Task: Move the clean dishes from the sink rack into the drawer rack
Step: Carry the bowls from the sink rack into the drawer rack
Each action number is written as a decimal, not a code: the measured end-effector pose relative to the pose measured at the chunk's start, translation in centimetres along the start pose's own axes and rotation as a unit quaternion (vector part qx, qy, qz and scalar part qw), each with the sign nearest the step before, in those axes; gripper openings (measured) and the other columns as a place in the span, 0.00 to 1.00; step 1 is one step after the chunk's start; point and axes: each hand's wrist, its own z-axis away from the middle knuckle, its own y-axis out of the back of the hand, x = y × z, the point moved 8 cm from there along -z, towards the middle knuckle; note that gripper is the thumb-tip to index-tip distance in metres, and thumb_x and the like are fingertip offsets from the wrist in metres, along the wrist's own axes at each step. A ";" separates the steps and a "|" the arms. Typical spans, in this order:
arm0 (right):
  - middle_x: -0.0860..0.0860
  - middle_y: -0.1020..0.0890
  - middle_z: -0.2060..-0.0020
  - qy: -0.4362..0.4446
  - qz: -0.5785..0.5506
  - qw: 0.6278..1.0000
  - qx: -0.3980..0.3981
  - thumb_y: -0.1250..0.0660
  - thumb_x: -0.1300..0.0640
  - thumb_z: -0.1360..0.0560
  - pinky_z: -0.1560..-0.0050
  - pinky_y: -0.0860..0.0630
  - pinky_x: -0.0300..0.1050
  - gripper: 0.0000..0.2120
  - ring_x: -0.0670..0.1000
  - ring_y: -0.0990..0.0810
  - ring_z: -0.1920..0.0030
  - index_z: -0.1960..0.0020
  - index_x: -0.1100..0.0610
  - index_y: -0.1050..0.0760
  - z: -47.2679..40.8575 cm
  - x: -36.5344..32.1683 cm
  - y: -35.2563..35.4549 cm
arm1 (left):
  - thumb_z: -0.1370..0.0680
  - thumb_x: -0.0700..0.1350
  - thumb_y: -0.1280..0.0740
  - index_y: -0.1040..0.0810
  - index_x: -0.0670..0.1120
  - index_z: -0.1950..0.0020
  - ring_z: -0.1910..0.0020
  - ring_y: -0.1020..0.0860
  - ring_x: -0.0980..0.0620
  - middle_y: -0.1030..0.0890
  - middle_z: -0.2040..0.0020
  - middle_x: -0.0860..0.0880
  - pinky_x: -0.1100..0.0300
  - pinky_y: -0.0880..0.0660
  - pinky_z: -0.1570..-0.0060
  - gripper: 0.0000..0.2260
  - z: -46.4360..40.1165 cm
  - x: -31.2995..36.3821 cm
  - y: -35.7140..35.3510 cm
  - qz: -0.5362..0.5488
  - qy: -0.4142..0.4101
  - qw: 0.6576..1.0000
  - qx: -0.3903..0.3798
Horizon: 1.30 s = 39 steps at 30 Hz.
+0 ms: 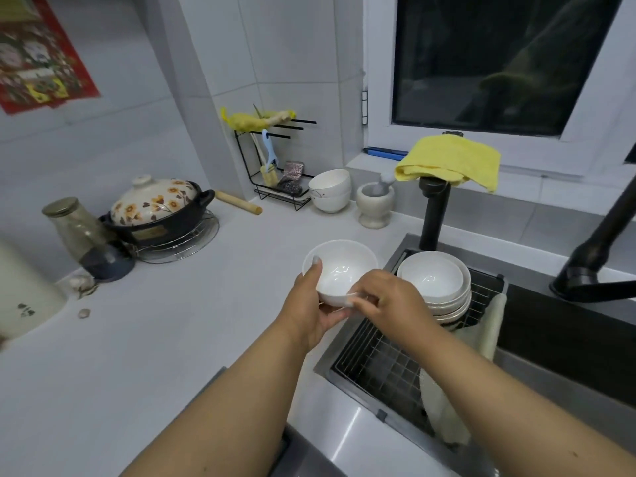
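While a white bowl [339, 271] is held at centre frame, above the counter [172, 321] just left of the sink [568, 335], it is gripped by the left hand [309, 309]: thumb hooked over the left rim, fingers curled under the base. The right hand [385, 296] is seen w/ fingers bent, tips pinching the bowl's lower right edge near the foot. Both hands are thus closed on the same bowl, which is tilted slightly toward the camera.

Just right of centre, a stack of bowls [435, 287] is left sitting on the wire sink rack [378, 366], approx. at the rack's far end; the held bowl is just beside that stack, not touching as far as can be told. A pale cloth [481, 335] is draped over the rack's right edge.

At upper centre, a yellow cloth [451, 161] is hung over the black faucet [434, 215]. At mid left, a flowered pot [158, 208] is set on the counter. No drawer rack is shown in frame.
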 end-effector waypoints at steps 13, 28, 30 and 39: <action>0.53 0.25 0.47 -0.245 -0.400 0.877 -0.107 0.40 0.44 0.21 0.62 0.27 0.44 0.12 0.50 0.24 0.52 0.44 0.52 0.29 -1.1 -9.1 -11.4 | 0.19 0.58 0.45 0.25 0.51 0.45 0.50 0.20 0.42 0.18 0.49 0.43 0.50 0.20 0.56 0.15 10.1 3.5 15.0 0.002 -0.093 0.978 0.188; 0.57 0.20 0.55 -0.265 -0.508 0.681 -0.456 0.39 0.49 0.24 0.53 0.22 0.54 0.14 0.58 0.20 0.55 0.45 0.55 0.24 12.8 -33.1 -28.5 | 0.20 0.63 0.47 0.25 0.50 0.36 0.48 0.19 0.44 0.17 0.46 0.44 0.58 0.22 0.66 0.24 36.0 -2.0 35.9 0.054 -0.142 0.902 0.404; 0.57 0.21 0.58 -0.258 -0.498 0.678 -0.475 0.39 0.50 0.24 0.56 0.23 0.52 0.12 0.57 0.22 0.56 0.48 0.56 0.23 15.6 -36.4 -30.0 | 0.20 0.64 0.47 0.24 0.51 0.38 0.48 0.19 0.45 0.17 0.46 0.45 0.56 0.22 0.62 0.23 40.3 -3.5 38.1 0.046 -0.140 0.888 0.436; 0.55 0.22 0.57 -0.222 -0.452 0.662 -0.556 0.40 0.48 0.23 0.68 0.28 0.42 0.11 0.54 0.24 0.59 0.48 0.53 0.25 28.9 -49.8 -35.3 | 0.18 0.57 0.47 0.23 0.44 0.47 0.55 0.20 0.43 0.19 0.52 0.42 0.50 0.21 0.54 0.20 60.3 -10.8 46.4 0.041 -0.125 0.802 0.582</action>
